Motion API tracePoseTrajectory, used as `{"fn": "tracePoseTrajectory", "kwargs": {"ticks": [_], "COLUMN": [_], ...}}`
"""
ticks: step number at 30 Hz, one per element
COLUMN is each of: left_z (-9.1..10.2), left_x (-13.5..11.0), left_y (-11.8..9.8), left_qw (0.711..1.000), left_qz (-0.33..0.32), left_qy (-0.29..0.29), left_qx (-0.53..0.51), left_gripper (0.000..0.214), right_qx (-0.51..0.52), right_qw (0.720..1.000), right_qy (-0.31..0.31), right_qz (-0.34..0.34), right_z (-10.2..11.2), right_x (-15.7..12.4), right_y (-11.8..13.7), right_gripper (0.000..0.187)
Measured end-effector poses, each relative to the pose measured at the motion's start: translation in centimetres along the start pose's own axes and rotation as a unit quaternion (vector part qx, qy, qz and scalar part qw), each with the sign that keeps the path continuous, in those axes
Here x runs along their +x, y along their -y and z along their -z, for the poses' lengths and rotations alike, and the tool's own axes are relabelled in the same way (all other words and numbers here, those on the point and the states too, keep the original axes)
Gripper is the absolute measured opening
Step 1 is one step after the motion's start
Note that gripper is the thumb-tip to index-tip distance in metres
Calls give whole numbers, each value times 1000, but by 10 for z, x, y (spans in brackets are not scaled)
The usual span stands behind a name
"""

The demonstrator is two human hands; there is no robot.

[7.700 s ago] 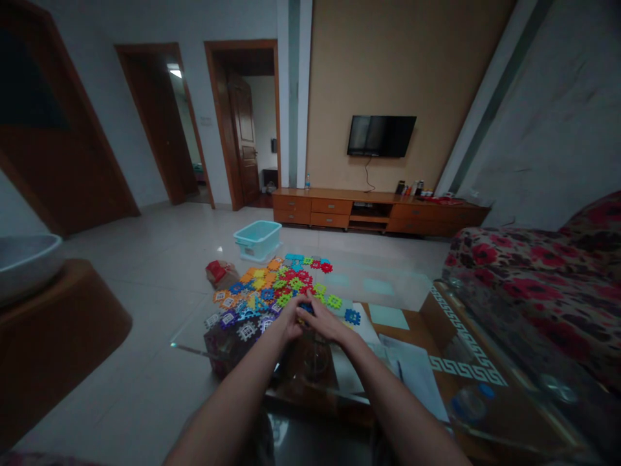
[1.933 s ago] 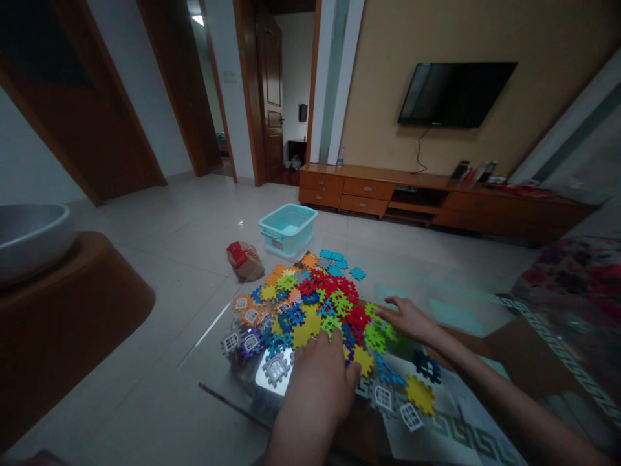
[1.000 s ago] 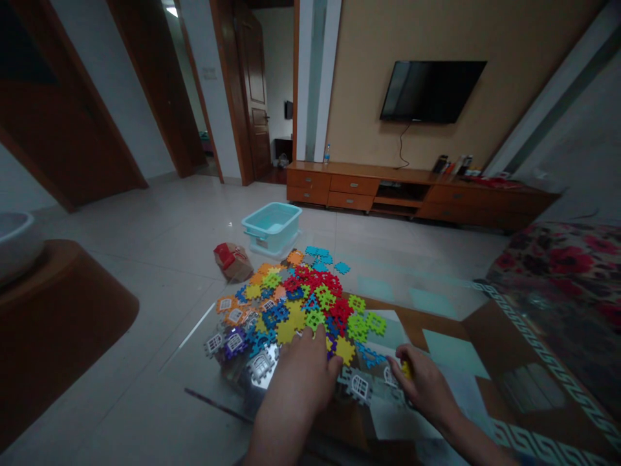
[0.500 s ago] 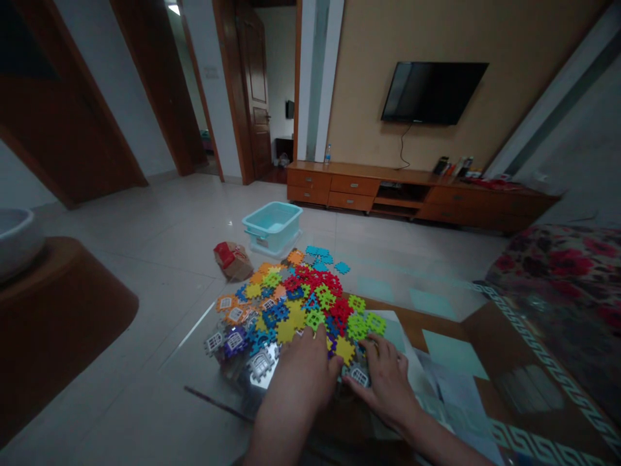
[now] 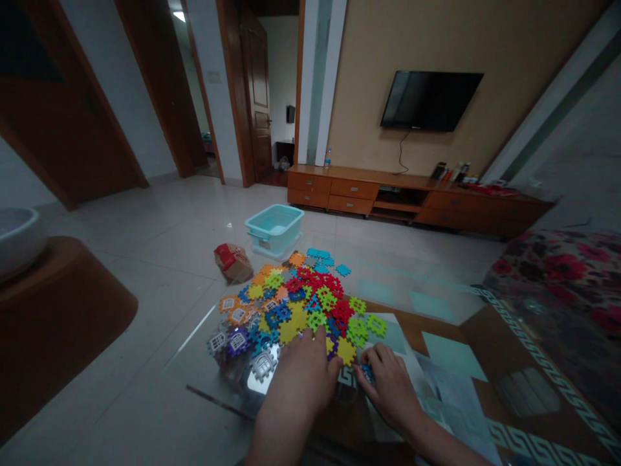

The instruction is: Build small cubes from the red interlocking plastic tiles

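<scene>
Right hand [image 5: 388,391] pinches a small blue plastic puzzle piece [image 5: 367,373]; left hand [image 5: 303,382] lies open, fingers down.
From the head camera, the piece is held by its edge, just beside the multicoloured pile of interlocking pieces [image 5: 295,310] at lower centre, which the left fingers touch, on a glass tabletop [image 5: 223,385]. No lettering is readable.

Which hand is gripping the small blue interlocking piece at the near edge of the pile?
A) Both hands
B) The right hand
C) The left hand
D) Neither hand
B. The right hand pinches the blue piece in its fingers, while the left hand lies over the near edge of the pile of plastic pieces.
</scene>
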State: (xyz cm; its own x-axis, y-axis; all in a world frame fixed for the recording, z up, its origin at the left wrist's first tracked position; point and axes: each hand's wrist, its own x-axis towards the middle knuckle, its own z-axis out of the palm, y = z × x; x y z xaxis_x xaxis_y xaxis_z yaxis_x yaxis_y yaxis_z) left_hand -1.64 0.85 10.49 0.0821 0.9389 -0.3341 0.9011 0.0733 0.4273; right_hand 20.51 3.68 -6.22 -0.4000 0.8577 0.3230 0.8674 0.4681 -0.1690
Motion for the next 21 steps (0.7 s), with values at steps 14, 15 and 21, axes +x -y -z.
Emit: {"fn": "tracePoseTrajectory", "kwargs": {"ticks": [14, 15, 21], "left_z": [2, 2, 4], "left_x": [-3, -3, -4], "left_y": [5, 5, 4], "left_qw": [1000, 1000, 1000], "left_qz": [-8, -7, -6], "left_qy": [-13, -13, -13], "left_qx": [-10, -10, -14], "left_gripper": [59, 58, 56], "right_qx": [49, 67, 74], "right_qw": [997, 996, 996], "right_qy": [-32, -42, -57], "right_qz": [55, 52, 4], "right_z": [-1, 0, 3], "right_x": [3, 11, 81], "right_y": [-13, -16, -26], "right_gripper": [18, 18, 20]}}
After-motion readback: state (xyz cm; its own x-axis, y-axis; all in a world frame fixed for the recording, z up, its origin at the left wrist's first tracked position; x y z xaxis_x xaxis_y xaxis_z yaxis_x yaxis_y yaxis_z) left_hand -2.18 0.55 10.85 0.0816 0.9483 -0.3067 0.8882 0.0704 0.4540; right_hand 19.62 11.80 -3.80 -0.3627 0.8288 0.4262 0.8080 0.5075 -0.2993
